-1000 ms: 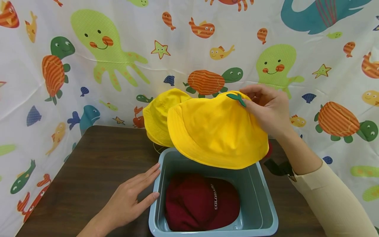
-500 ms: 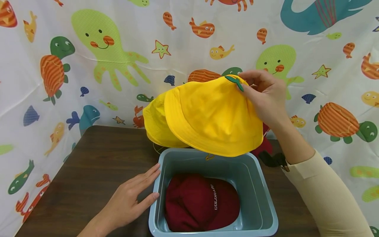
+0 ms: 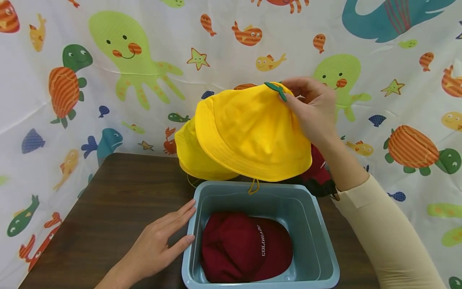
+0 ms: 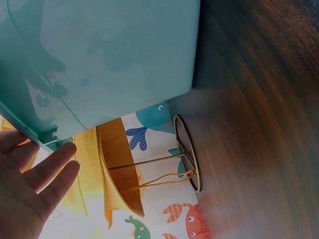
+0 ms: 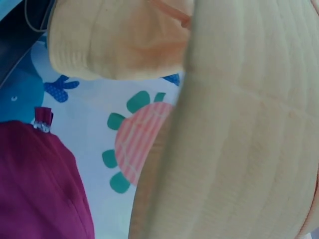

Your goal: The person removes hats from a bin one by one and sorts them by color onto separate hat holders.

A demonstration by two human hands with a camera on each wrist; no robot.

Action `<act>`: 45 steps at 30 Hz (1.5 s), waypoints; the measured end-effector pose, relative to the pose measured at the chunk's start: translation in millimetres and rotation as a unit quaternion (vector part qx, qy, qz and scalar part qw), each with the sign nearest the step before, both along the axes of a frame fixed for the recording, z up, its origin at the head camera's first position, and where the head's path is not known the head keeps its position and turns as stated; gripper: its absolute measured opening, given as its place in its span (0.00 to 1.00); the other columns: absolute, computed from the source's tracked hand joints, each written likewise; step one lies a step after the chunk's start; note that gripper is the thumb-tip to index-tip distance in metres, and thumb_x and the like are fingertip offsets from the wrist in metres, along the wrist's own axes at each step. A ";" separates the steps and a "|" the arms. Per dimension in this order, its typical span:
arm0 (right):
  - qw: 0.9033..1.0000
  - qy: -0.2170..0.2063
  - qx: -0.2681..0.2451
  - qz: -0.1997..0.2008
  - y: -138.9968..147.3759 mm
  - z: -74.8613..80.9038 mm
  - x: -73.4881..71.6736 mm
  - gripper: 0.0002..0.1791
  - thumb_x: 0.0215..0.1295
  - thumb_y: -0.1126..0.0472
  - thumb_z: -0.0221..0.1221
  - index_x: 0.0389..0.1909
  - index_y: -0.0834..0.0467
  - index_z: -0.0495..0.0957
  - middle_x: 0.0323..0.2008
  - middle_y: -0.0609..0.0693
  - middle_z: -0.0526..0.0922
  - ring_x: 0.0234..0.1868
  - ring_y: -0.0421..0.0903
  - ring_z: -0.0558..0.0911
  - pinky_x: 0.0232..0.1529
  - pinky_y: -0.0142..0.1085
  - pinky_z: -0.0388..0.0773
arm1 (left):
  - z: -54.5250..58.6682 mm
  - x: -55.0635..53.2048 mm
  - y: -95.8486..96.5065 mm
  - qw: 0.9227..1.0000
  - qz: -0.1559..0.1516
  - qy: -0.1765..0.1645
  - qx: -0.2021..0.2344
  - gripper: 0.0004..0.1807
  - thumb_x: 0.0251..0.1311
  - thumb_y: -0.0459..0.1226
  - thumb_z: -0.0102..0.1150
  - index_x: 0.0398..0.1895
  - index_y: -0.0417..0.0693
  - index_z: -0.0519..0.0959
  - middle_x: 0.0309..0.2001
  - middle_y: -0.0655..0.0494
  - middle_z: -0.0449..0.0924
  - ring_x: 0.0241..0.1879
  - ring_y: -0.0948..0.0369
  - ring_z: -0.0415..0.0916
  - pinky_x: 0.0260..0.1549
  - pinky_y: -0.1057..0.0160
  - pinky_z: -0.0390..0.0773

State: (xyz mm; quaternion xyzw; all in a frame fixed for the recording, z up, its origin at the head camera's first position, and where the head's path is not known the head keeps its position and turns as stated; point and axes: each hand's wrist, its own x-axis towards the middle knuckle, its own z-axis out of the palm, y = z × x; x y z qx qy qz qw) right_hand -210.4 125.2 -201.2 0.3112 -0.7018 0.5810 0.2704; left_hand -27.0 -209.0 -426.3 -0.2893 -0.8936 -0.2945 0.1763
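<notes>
My right hand pinches the top of a yellow bucket hat, close to its green leaf trim. The hat hangs tilted above the back rim of a blue-grey plastic bin, a cord loop dangling below. Its brim fills much of the right wrist view. Inside the bin lies a maroon cap lettered "COLORADO". My left hand touches the bin's left side with extended fingers; the left wrist view shows this hand at the rim.
Behind the bin, a second yellow hat, partly covered by the held one, is on a wire stand. Another maroon cap is at the back right, partly hidden by my right arm. A sea-animal curtain hangs behind the dark wooden table.
The yellow bucket hat has risen and shifted left in my right hand, covering more of the second hat and uncovering the maroon cap behind. My left hand and the bin stay put.
</notes>
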 end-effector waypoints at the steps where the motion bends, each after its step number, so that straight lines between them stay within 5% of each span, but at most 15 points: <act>1: 1.000 -0.003 -0.001 -0.002 -1.9 -1.0 -1.5 0.07 0.67 0.73 0.66 0.44 0.67 0.88 0.39 0.53 0.88 0.34 0.49 0.81 0.38 0.31 0.83 | 0.0 -0.2 -0.1 1.000 -0.001 0.000 0.000 0.38 0.63 0.38 0.71 0.78 0.49 0.70 0.78 0.57 0.66 0.70 0.62 0.72 0.68 0.76 0.60; 15: 1.000 0.012 -0.015 -0.018 -32.8 -10.9 -21.7 0.11 0.68 0.71 0.67 0.49 0.70 0.85 0.40 0.44 0.87 0.34 0.47 0.80 0.35 0.30 0.79 | 0.2 0.1 0.1 1.000 -0.002 0.005 0.008 0.38 0.64 0.39 0.71 0.78 0.51 0.70 0.78 0.58 0.67 0.69 0.62 0.73 0.68 0.78 0.58; 31: 0.997 -0.036 -0.057 -0.037 -54.9 -28.3 -44.6 0.10 0.69 0.68 0.67 0.49 0.67 0.86 0.43 0.54 0.88 0.34 0.46 0.79 0.37 0.30 0.78 | -0.1 0.6 -0.5 1.000 0.006 -0.005 0.000 0.38 0.64 0.40 0.71 0.78 0.52 0.69 0.78 0.59 0.66 0.69 0.62 0.73 0.68 0.78 0.58; 39: 0.997 -0.048 -0.045 -0.049 -66.5 -36.7 -49.2 0.11 0.69 0.66 0.67 0.49 0.68 0.85 0.43 0.56 0.87 0.36 0.45 0.79 0.40 0.30 0.79 | 0.8 0.5 -0.4 1.000 0.012 -0.006 -0.006 0.38 0.64 0.41 0.71 0.78 0.52 0.70 0.78 0.60 0.66 0.69 0.61 0.74 0.67 0.74 0.65; 45: 0.997 -0.050 -0.030 -0.051 -74.2 -42.6 -51.9 0.12 0.69 0.67 0.67 0.50 0.68 0.85 0.43 0.58 0.87 0.36 0.44 0.79 0.41 0.30 0.79 | 0.0 -0.6 -0.6 1.000 0.005 -0.001 0.001 0.39 0.63 0.40 0.71 0.78 0.51 0.70 0.77 0.59 0.67 0.68 0.61 0.74 0.68 0.77 0.60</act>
